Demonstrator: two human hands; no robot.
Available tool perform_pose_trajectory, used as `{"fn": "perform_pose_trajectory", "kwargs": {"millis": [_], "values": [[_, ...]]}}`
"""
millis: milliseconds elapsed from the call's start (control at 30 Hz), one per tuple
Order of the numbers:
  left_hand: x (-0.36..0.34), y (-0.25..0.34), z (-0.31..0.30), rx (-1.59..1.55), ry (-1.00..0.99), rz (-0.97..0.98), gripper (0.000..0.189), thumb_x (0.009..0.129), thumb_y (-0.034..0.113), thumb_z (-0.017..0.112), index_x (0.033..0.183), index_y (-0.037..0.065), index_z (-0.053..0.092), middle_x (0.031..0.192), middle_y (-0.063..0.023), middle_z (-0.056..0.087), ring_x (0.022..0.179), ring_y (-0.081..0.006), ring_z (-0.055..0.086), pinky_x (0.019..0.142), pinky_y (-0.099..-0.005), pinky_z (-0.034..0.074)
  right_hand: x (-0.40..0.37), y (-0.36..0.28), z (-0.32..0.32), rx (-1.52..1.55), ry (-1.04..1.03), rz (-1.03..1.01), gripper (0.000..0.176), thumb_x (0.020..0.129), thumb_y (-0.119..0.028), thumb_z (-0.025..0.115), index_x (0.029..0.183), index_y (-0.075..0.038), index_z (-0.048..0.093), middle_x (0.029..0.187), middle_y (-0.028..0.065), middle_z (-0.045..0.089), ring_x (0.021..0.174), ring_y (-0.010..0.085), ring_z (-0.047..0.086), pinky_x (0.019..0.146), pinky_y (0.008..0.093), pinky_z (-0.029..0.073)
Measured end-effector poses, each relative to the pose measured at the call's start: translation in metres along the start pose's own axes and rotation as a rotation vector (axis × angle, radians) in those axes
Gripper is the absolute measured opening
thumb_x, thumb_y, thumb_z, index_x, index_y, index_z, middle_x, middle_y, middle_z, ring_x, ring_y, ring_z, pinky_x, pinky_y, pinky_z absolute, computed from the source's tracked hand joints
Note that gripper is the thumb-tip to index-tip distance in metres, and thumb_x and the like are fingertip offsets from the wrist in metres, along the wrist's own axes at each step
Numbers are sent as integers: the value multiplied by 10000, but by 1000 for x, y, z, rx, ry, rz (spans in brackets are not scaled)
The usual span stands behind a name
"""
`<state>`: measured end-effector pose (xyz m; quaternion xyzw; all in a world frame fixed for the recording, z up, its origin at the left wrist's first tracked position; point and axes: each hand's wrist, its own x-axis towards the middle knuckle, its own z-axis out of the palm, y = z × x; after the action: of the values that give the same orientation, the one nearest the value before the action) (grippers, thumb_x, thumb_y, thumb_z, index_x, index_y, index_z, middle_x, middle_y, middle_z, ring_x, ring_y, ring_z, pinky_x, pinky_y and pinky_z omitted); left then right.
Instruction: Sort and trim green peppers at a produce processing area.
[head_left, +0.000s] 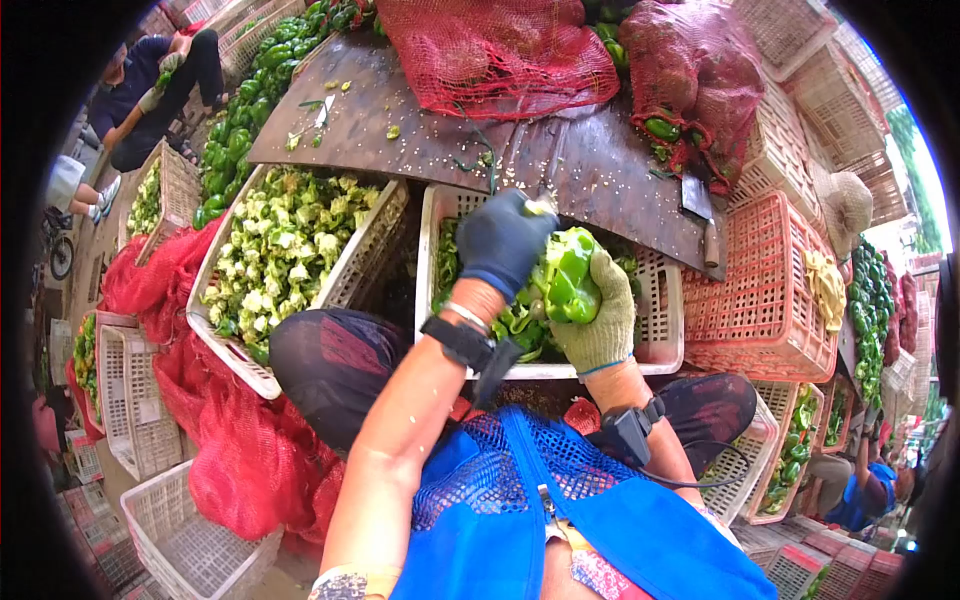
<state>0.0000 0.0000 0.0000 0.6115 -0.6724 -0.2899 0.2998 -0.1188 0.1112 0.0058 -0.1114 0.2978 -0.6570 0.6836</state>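
My left hand (610, 318), in a pale knitted glove, holds a cut green pepper (573, 277) with its pale inside showing. Just to its left, my right hand (500, 240) in a dark glove is closed, with a small pale piece (540, 206) at its fingers; whether it grips that piece or something else I cannot make out. Both hands are over a white crate (660, 310) that holds green pepper pieces. Left of it, another white crate (235, 368) is full of pale green pepper cores (285, 250).
A brown board (420, 130) strewn with seeds carries red mesh sacks (490, 55) and a cleaver (697, 200). Pink crates (750, 290) stand at the right. Red netting (240, 430) and an empty-looking white crate (200, 540) lie lower left. Another person (140, 95) sits upper left.
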Motion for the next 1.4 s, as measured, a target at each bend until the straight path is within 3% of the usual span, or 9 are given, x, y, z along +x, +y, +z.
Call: {"fn": "perform_pose_trajectory", "kwargs": {"millis": [233,300,567,700,1067,1267,1333,1367,1400], "values": [[37,-85,-156,518,212,163,409,799,252,839,1125,46,703,938,-135,769,785,-292,739,726,-388,574,-6,-27,11,-174,44,-103,510,974,-293,644,1412,-70,509,1267,150,636,1066,304,678,829,479,614],[35,-103,-204,172,471,176,312,867,169,770,1139,36,694,916,-127,766,753,-284,735,690,-409,580,-3,-28,21,-311,151,-88,512,979,-292,644,1419,-69,509,1284,146,629,1070,288,679,838,481,614],[-74,-3,-89,-884,-507,-262,312,982,272,612,1149,16,674,918,-54,708,687,-110,674,571,-259,553,0,-2,38,-554,132,-103,671,1029,-487,574,1479,3,481,1394,114,578,1256,224,563,1082,388,456],[-71,-14,-75,-1193,-456,-172,406,988,374,611,1136,0,670,891,-63,716,704,-136,688,596,-266,568,-25,-22,38,-132,1,-60,544,1047,-375,541,1467,-35,479,1237,102,636,1051,234,662,894,390,566],[-98,14,-67,-721,-476,-65,355,900,166,674,1197,-27,698,893,-56,722,679,-76,631,617,-248,516,-39,-59,17,-682,23,-191,881,736,-144,750,1522,23,389,1237,131,648,1034,201,654,836,329,561],[-133,-46,-49,-946,-668,-443,461,870,185,695,1257,-55,626,973,-167,727,719,-182,695,627,-326,578,-152,-213,-32,-1138,537,-603,812,801,-220,631,1543,-16,372,1222,139,649,940,196,671,775,304,577],[-160,-45,-55,-1007,-861,-773,478,836,148,717,1263,-41,616,897,-136,707,622,-187,653,578,-336,561,-214,-283,-172,-2106,849,-250,703,798,-194,657,1473,-82,495,1048,100,692,901,188,677,801,343,572],[-170,-54,-50,-1051,-918,-875,481,807,129,740,1245,-34,625,861,-115,691,572,-190,627,552,-338,547,-227,-290,-195,-2219,1048,319,837,709,-371,757,1460,-87,520,1193,179,719,1068,357,702,900,447,559],[-168,-52,-54,-1054,-882,-899,471,809,122,732,1236,-42,620,832,-120,683,559,-187,624,540,-339,545,-260,-302,-236,-2252,1064,147,766,731,-337,755,1425,-81,558,1149,157,728,1005,324,711,871,420,562]]}}
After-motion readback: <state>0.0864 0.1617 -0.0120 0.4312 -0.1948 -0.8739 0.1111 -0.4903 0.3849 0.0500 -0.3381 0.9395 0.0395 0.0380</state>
